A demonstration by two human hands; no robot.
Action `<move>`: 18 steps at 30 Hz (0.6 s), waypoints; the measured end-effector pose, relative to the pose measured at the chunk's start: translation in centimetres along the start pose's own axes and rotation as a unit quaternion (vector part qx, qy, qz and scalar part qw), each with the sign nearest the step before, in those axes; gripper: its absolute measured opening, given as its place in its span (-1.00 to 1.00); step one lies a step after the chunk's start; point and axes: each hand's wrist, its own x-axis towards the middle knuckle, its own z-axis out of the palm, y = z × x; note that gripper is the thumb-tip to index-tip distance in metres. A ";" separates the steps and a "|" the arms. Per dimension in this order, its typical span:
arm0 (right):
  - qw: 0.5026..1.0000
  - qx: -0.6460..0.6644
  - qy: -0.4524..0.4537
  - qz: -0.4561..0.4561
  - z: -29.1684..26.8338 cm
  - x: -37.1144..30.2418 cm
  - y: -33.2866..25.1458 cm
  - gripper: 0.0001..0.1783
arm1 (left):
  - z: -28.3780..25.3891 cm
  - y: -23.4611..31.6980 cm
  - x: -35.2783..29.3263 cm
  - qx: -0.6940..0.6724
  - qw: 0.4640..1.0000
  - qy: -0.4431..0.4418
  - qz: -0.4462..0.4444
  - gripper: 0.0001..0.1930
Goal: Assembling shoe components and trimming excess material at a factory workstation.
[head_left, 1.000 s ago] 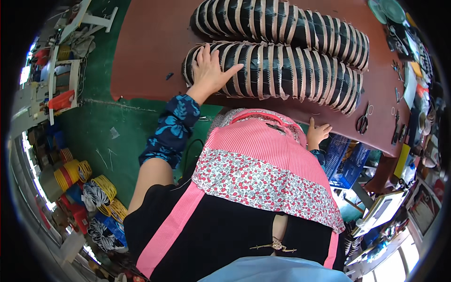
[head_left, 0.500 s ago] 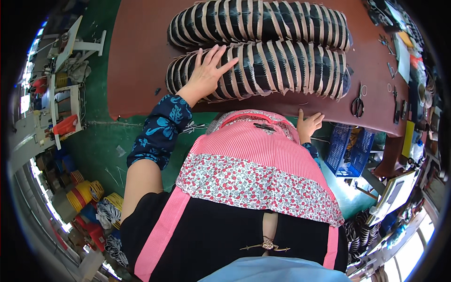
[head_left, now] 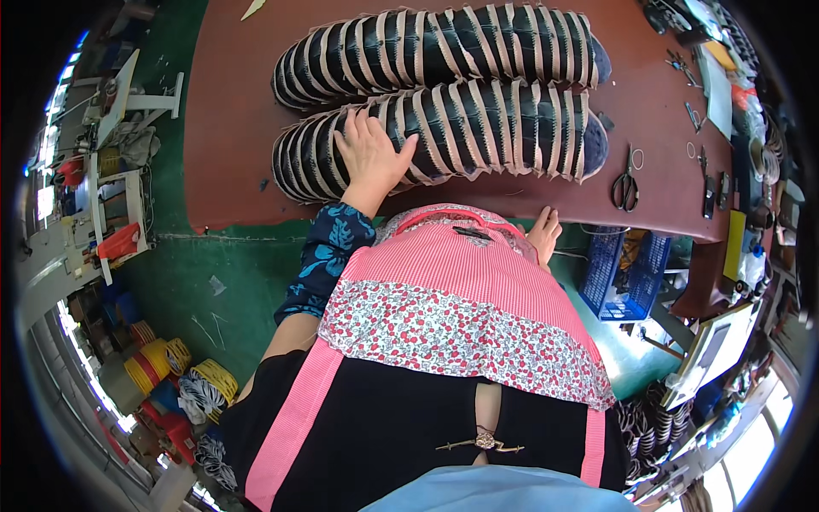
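Note:
Two long rounded bundles of black glossy pieces banded with jagged beige strips lie side by side on the brown table. My left hand (head_left: 372, 160) rests on the near bundle (head_left: 478, 132), left of its middle. Its fingers and thumb are spread over the bands, without closing round anything. Behind it, nearly touching, lies the far bundle (head_left: 486, 47). My right hand (head_left: 543, 235) is at the table's front edge beside my pink apron (head_left: 461, 264), fingers stretched out and holding nothing that I can see. The apron partly hides that hand.
Black-handled scissors (head_left: 625, 188) lie right of the bundles on the table (head_left: 230, 162). Farther right are more small tools (head_left: 708, 183) and papers (head_left: 719, 90). A blue plastic crate (head_left: 604, 273) stands below the front edge. A pale yellow scrap (head_left: 252, 8) lies at the far left.
My left hand has slid toward me and slightly right along the near bundle, fingers still spread. My right hand stays by the edge, now more covered by the apron. The view has shifted a little.

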 end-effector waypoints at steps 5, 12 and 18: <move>0.998 0.012 -0.051 -0.022 -0.8 1.5 2.5 0.06 | -0.3 0.9 0.3 -0.016 0.999 -0.015 -0.028 -0.27; 0.891 0.233 -0.155 -0.357 -13.2 10.2 -7.3 -0.40 | 2.3 3.4 0.2 -0.048 0.987 -0.071 -0.135 -0.14; 0.835 0.076 -0.031 -0.544 -17.5 15.5 -26.5 0.29 | 3.7 2.2 1.7 -0.016 0.989 -0.047 -0.138 0.18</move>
